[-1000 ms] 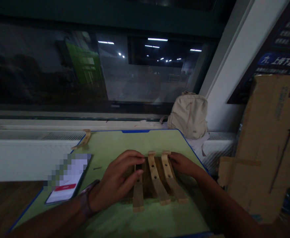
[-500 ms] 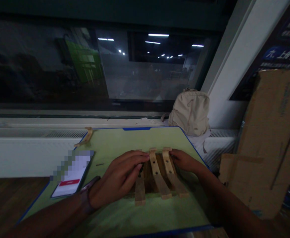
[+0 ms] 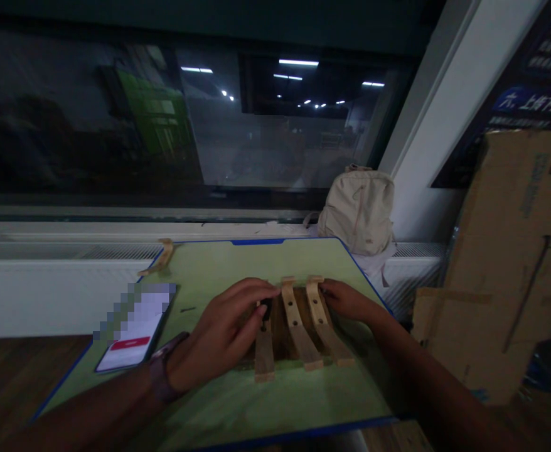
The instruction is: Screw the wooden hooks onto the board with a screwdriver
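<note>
A brown board [image 3: 278, 336] lies on the green table, crossed by three curved wooden hook pieces, each with dark holes: a left hook [image 3: 265, 361], a middle hook [image 3: 295, 317] and a right hook [image 3: 319, 314]. My left hand [image 3: 231, 326] bends over the upper part of the left hook, thumb and fingers closed around a small dark thing too unclear to name. Its index fingertip comes close to the middle hook. At the right hook's upper end my right hand [image 3: 346, 302] is closed on the rack's edge, its fingertips partly hidden behind the wood.
A phone [image 3: 137, 329] lies left on the green table [image 3: 209, 263], near a small dark screw-like piece [image 3: 187, 309]. Another curved wooden hook [image 3: 162, 258] rests at the far left corner. Beyond stand a beige backpack [image 3: 358, 210] and, to the right, cardboard [image 3: 506, 263].
The view has shifted slightly, so everything sits a little higher and to the left. My left thumb has moved slightly at the left hook; my right hand keeps its place on the rack.
</note>
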### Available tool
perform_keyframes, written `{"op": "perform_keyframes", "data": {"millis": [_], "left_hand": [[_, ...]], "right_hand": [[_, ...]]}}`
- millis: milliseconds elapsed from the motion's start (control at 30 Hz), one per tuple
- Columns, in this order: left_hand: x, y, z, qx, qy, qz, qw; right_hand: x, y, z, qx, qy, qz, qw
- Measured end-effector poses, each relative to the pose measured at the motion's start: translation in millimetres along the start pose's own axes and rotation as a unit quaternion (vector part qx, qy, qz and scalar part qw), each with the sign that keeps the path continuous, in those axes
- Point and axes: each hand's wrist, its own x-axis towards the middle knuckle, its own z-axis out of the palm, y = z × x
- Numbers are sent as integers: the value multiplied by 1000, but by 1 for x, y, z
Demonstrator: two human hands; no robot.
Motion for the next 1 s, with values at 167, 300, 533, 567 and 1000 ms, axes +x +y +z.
{"op": "perform_keyframes", "data": {"millis": [167,300,533,567,1000], "left_hand": [[-1,1,0,12,8,-2,1000],[-1,3,0,10,14,11,1000],[-1,4,-1,26,45,19,998],[-1,4,-2,33,49,19,998],[-2,3,-1,46,34,10,998]], "right_hand": [[0,-1,0,9,3,-6,1000],[-1,-1,0,4,8,-7,1000],[0,-3,0,3,3,0,1000],[0,-3,0,4,2,2,1000],[0,-6,-1,-3,1,3,1000]]}}
